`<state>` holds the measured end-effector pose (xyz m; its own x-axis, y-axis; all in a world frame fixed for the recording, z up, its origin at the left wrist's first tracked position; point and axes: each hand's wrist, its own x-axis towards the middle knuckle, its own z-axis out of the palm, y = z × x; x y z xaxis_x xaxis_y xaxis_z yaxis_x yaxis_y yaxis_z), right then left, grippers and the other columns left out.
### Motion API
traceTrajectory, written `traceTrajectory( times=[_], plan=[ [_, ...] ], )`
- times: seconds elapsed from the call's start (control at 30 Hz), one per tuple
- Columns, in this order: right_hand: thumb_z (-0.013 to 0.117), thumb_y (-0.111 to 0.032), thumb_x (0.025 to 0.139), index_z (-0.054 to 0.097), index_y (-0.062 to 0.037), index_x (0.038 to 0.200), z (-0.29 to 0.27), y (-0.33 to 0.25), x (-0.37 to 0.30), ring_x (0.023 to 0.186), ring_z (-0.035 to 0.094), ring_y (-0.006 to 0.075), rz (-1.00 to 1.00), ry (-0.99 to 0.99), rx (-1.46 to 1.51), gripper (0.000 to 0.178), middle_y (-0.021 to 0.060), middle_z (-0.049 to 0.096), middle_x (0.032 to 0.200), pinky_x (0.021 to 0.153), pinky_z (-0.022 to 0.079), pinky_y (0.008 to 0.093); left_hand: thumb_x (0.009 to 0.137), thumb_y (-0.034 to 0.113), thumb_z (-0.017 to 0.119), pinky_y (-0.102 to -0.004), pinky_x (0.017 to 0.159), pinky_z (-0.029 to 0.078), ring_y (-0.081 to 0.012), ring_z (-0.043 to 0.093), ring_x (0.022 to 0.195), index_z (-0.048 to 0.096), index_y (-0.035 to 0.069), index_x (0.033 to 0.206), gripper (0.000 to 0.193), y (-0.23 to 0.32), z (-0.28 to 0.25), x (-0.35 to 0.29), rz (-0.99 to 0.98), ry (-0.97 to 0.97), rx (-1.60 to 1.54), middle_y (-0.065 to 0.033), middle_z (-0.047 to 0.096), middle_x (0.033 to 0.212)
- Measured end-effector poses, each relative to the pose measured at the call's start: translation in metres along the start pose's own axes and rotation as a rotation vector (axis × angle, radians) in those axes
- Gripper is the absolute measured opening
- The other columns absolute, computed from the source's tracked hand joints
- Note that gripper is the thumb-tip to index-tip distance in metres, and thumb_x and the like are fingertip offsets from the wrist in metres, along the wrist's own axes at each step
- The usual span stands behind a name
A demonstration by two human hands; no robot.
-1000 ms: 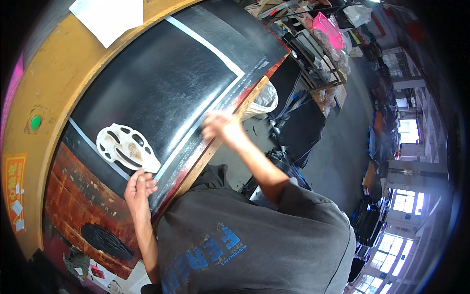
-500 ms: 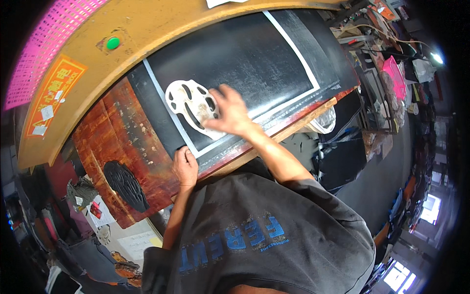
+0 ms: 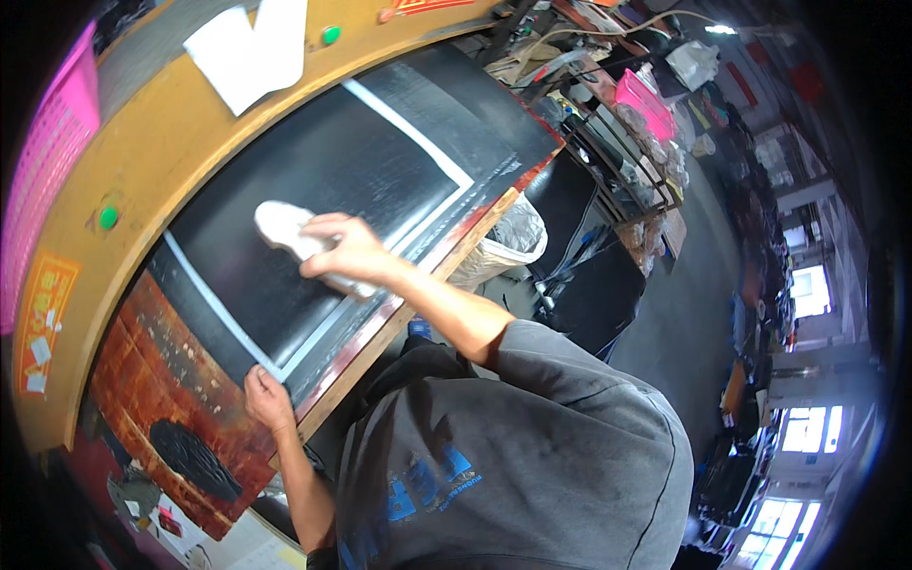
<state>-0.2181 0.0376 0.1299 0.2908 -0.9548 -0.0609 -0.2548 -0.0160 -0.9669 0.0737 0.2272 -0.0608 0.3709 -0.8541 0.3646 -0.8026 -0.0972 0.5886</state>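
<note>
A white cutting die [image 3: 281, 226], a rounded plate, is held up at a tilt over the black sheet [image 3: 313, 171], seen nearly edge-on. My right hand [image 3: 350, 251] is closed around its near side. Its cut-out openings, plain a moment earlier, are turned out of sight. My left hand [image 3: 270, 399] rests curled at the near left corner of the sheet, beside the white strip [image 3: 214, 302]. What lies under those fingers is hidden. On the reddish-brown worn board [image 3: 171, 356] to the left lies a black sole-shaped piece [image 3: 195, 459] with a ridged pattern.
A yellow machine beam [image 3: 157, 176] with green buttons [image 3: 109, 218] curves along the far side, white papers [image 3: 252, 57] on it. To the right stand a white-lined bin [image 3: 508, 242] and a cluttered rack with a pink basket [image 3: 646, 103]. A wooden rail [image 3: 366, 366] edges the table.
The white cutting die was flat near the sheet's left side; my right hand has gripped it, lifted it and tipped it up. My left hand stays at the corner. The view has turned.
</note>
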Motion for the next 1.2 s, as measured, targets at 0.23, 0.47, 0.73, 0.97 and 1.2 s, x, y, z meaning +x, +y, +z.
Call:
traceTrajectory(
  times=[0.23,0.47,0.73,0.97,1.2],
  plan=[
    [0.087,-0.021,0.078,0.076,-0.0009,0.126,-0.286,0.033,-0.061,0.092,0.070,0.0159,-0.020,0.630,0.300,0.053,0.0069,0.075,0.102,0.078,0.057,0.0303,0.111,0.023,0.053,-0.0340,0.073,0.054,-0.0152,0.065,0.081,0.070,0.005,0.120,0.026,-0.005,-0.013,0.016,-0.373,-0.018,-0.328,-0.0043,0.068,0.094],
    [0.061,-0.052,0.089,0.052,-0.0091,0.155,-0.430,0.172,-0.112,0.146,0.035,0.0587,-0.008,0.260,1.657,0.080,0.0285,0.040,0.164,0.114,0.042,0.0685,0.112,0.021,0.056,-0.0369,0.112,0.046,-0.0238,0.063,0.124,0.067,-0.002,0.130,0.031,0.121,0.036,-0.038,-0.245,0.072,-0.056,-0.0148,0.070,0.130],
    [0.063,-0.038,0.080,0.056,-0.0001,0.145,-0.448,0.217,-0.117,0.145,0.033,0.0565,0.151,0.396,1.953,0.075,0.0307,0.043,0.156,0.112,0.045,0.0615,0.104,0.021,0.058,-0.0485,0.099,0.050,-0.0387,0.065,0.109,0.075,0.006,0.115,0.025,0.195,0.097,-0.041,0.001,-0.031,0.404,-0.0163,0.073,0.116],
    [0.083,-0.037,0.072,0.050,-0.0095,0.156,-0.481,0.193,-0.136,0.152,0.027,0.0518,-0.144,0.117,1.837,0.095,0.0235,0.037,0.165,0.116,0.042,0.0639,0.103,0.021,0.057,-0.0497,0.097,0.050,-0.0395,0.065,0.107,0.074,0.007,0.116,0.025,0.187,0.095,-0.041,0.011,-0.036,0.439,-0.0180,0.071,0.114],
    [0.088,-0.038,0.068,0.052,-0.0138,0.157,-0.426,0.269,-0.144,0.146,0.035,0.0490,-0.303,0.077,2.069,0.099,0.0176,0.040,0.165,0.111,0.046,0.0622,0.103,0.022,0.057,-0.0505,0.098,0.050,-0.0402,0.064,0.108,0.073,0.007,0.115,0.025,0.184,0.094,-0.041,-0.040,-0.061,0.435,-0.0195,0.070,0.112]
  ],
)
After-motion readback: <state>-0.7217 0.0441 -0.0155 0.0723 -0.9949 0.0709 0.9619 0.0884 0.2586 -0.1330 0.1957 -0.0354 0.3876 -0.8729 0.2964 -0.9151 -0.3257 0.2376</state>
